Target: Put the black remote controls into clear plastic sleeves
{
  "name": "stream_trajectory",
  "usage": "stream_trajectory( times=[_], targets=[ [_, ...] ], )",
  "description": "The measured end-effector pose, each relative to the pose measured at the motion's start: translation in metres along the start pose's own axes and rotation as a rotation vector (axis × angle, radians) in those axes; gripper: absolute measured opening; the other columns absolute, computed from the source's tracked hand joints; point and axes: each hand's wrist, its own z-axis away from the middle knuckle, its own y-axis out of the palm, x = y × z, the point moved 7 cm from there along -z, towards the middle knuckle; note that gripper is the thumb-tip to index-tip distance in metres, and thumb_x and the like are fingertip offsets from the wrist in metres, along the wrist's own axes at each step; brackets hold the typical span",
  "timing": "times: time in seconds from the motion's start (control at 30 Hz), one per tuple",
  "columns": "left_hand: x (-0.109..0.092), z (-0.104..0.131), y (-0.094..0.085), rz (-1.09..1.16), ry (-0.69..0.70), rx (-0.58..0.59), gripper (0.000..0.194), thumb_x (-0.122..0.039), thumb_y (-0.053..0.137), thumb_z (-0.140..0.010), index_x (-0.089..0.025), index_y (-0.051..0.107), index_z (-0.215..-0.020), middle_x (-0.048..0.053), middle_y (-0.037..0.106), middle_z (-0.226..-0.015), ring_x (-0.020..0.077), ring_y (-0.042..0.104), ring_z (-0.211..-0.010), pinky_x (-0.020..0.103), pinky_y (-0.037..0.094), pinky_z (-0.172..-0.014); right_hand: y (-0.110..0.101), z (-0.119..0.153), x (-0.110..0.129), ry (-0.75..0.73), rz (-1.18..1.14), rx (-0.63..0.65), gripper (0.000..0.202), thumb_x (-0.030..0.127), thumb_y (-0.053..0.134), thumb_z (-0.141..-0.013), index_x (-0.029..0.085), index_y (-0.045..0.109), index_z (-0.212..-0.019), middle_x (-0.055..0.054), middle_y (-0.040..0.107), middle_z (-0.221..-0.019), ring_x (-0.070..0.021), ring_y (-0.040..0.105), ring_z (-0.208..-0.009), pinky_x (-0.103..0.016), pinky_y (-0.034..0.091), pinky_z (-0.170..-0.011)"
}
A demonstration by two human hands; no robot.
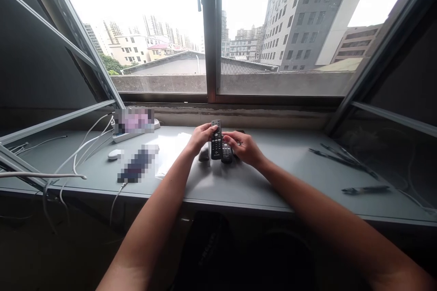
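My left hand (201, 137) grips a black remote control (216, 143), tilted up above the desk with its buttons facing me and my thumb on its upper part. My right hand (246, 147) is closed, with curled fingers close to the right edge of that remote; whether anything is in them is hidden. Just below these fingers is a second black remote control (226, 153), partly covered by the first one. A small dark rounded object (204, 153) sits on the desk left of the remotes. Behind my right hand, a dark item (241, 132) shows only in part.
A grey desk (273, 186) runs below a window. On its left are white paper (172, 152), a white mouse (115, 154), a blurred-out item (138, 163), a power strip (136, 134) and loose white cables (82, 145). Pen-like dark items (365, 189) lie right. Metal frames (58, 118) flank the desk.
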Motion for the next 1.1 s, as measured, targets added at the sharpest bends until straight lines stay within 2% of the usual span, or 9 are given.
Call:
stream_trajectory(
  times=[0.07, 0.17, 0.23, 0.37, 0.53, 0.73, 0.83, 0.93, 1.1],
  targets=[
    [0.013, -0.004, -0.015, -0.128, -0.078, -0.102, 0.047, -0.049, 0.076, -0.093, -0.017, 0.078, -0.128, 0.009, 0.08, -0.1, 0.0209, 0.073, -0.08, 0.035, 0.06, -0.078, -0.002, 0.0, -0.002, -0.103, 0.226, 0.076, 0.041, 0.059, 0.069, -0.104, 0.028, 0.084, -0.125, -0.014, 0.078, -0.13, -0.0385, 0.065, -0.13, -0.062, 0.047, -0.12],
    [0.018, -0.006, -0.031, -0.461, -0.07, -0.236, 0.062, -0.038, 0.077, -0.092, -0.021, 0.067, -0.151, 0.007, 0.081, -0.097, 0.0238, 0.075, -0.08, 0.037, 0.06, -0.079, 0.004, 0.004, -0.022, -0.107, 0.509, 0.244, 0.057, 0.063, 0.069, -0.102, 0.026, 0.077, -0.144, -0.016, 0.063, -0.161, -0.0438, 0.049, -0.153, -0.067, 0.029, -0.131],
    [0.014, -0.005, -0.031, -0.646, -0.005, -0.262, 0.059, -0.034, 0.077, -0.092, -0.022, 0.069, -0.15, 0.008, 0.083, -0.098, 0.0266, 0.077, -0.087, 0.038, 0.06, -0.086, 0.008, 0.007, -0.036, -0.06, 0.631, 0.332, 0.064, 0.069, 0.063, -0.103, 0.028, 0.072, -0.152, -0.015, 0.057, -0.167, -0.0461, 0.043, -0.158, -0.071, 0.021, -0.132],
    [0.006, 0.0, -0.018, -0.863, 0.128, -0.285, 0.043, -0.032, 0.074, -0.095, -0.021, 0.078, -0.137, 0.014, 0.084, -0.111, 0.033, 0.078, -0.107, 0.043, 0.058, -0.1, 0.015, 0.011, -0.04, -0.084, 0.68, 0.4, 0.085, 0.084, 0.067, -0.094, 0.03, 0.066, -0.16, -0.015, 0.052, -0.172, -0.0476, 0.042, -0.16, -0.068, 0.025, -0.132],
    [0.005, 0.005, -0.002, -1.0, 0.184, -0.252, 0.041, -0.033, 0.073, -0.098, -0.021, 0.078, -0.136, 0.017, 0.082, -0.118, 0.0363, 0.076, -0.112, 0.047, 0.057, -0.104, 0.016, 0.01, -0.039, -0.054, 0.715, 0.403, 0.096, 0.087, 0.068, -0.091, 0.025, 0.06, -0.165, -0.018, 0.049, -0.174, -0.05, 0.04, -0.161, -0.068, 0.024, -0.133],
    [0.002, 0.008, 0.003, -1.101, 0.271, -0.217, 0.023, -0.036, 0.069, -0.1, -0.025, 0.089, -0.102, 0.016, 0.08, -0.116, 0.0387, 0.068, -0.116, 0.053, 0.053, -0.108, 0.01, 0.008, -0.034, -0.094, 0.707, 0.403, 0.091, 0.084, 0.071, -0.091, 0.023, 0.066, -0.159, -0.019, 0.056, -0.167, -0.0477, 0.048, -0.155, -0.064, 0.035, -0.129],
    [0.002, 0.011, 0.004, -1.167, 0.277, -0.17, 0.023, -0.037, 0.068, -0.1, -0.029, 0.09, -0.096, 0.012, 0.081, -0.113, 0.0368, 0.068, -0.113, 0.051, 0.054, -0.105, 0.005, 0.008, -0.031, -0.125, 0.755, 0.373, 0.094, 0.085, 0.072, -0.089, 0.023, 0.066, -0.159, -0.019, 0.055, -0.168, -0.0487, 0.044, -0.157, -0.064, 0.028, -0.132],
    [0.002, 0.015, 0.009, -1.204, 0.268, -0.1, 0.023, -0.035, 0.068, -0.099, -0.03, 0.09, -0.101, 0.01, 0.081, -0.117, 0.0352, 0.069, -0.113, 0.049, 0.054, -0.106, 0.001, 0.009, -0.035, -0.063, 0.82, 0.364, 0.101, 0.09, 0.068, -0.089, 0.022, 0.061, -0.164, -0.02, 0.053, -0.171, -0.0504, 0.041, -0.159, -0.067, 0.022, -0.133],
    [0.002, 0.02, 0.02, -1.272, 0.178, 0.046, 0.04, -0.04, 0.051, -0.11, -0.033, 0.081, -0.134, 0.007, 0.071, -0.145, 0.0337, 0.061, -0.137, 0.049, 0.049, -0.117, 0.003, 0.01, -0.038, 0.024, 0.876, 0.428, 0.101, 0.091, 0.057, -0.095, 0.02, 0.057, -0.166, -0.018, 0.049, -0.173, -0.0473, 0.039, -0.16, -0.062, 0.029, -0.132]
  ],
)
